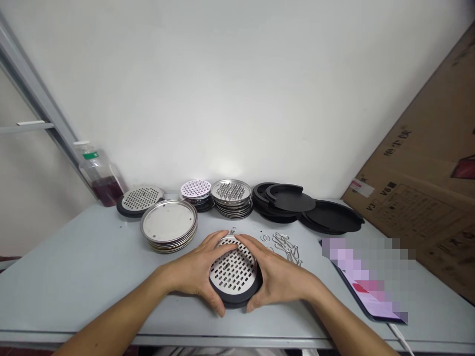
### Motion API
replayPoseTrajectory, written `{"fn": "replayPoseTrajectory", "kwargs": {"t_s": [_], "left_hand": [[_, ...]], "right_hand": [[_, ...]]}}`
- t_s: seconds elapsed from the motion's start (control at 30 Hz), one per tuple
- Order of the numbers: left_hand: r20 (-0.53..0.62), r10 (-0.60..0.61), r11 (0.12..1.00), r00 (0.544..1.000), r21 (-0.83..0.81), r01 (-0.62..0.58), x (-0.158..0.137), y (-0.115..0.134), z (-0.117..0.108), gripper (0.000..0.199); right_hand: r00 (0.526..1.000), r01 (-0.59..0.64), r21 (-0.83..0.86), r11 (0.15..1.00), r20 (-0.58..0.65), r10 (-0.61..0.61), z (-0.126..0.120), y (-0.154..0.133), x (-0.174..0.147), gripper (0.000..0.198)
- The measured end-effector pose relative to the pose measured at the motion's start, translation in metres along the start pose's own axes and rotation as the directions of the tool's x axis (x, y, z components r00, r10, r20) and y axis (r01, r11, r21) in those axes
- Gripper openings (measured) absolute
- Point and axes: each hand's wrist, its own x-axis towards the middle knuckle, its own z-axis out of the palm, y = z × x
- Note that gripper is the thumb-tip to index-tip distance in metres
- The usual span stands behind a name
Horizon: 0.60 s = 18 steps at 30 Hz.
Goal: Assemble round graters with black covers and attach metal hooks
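In front of me on the table lies a round black case with a perforated silver metal cover (234, 269). My left hand (198, 272) wraps its left side and my right hand (276, 274) its right side, thumbs at the near edge and fingers toward the far edge. A small metal hook (233, 230) pokes out just beyond the fingertips. To the right of the right hand lie several loose wire hooks (285, 243). A stack of round metal trays (169, 221) stands beyond the left hand.
Along the wall are another covered case (143, 199), a stack of perforated discs (196, 188), studded metal plates (231, 192) and black round bases (291, 199). A bottle of dark red liquid (106, 188) stands far left. A phone (367, 291) and cardboard box (419, 198) are right.
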Motion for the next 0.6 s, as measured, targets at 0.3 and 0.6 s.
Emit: {"fn": "replayPoseTrajectory", "kwargs": {"t_s": [0.3,0.6], "left_hand": [[-0.045,0.004,0.999,0.999,-0.039,-0.006,-0.003,0.006,0.001,0.12],[-0.031,-0.02,0.999,0.999,-0.048,0.019,-0.003,0.007,0.002,0.117]], "right_hand": [[0.967,-0.066,0.375,0.925,-0.203,0.151,-0.008,-0.005,0.006,0.083],[0.929,-0.116,0.376,0.92,-0.285,0.234,-0.006,0.002,0.015,0.05]]}}
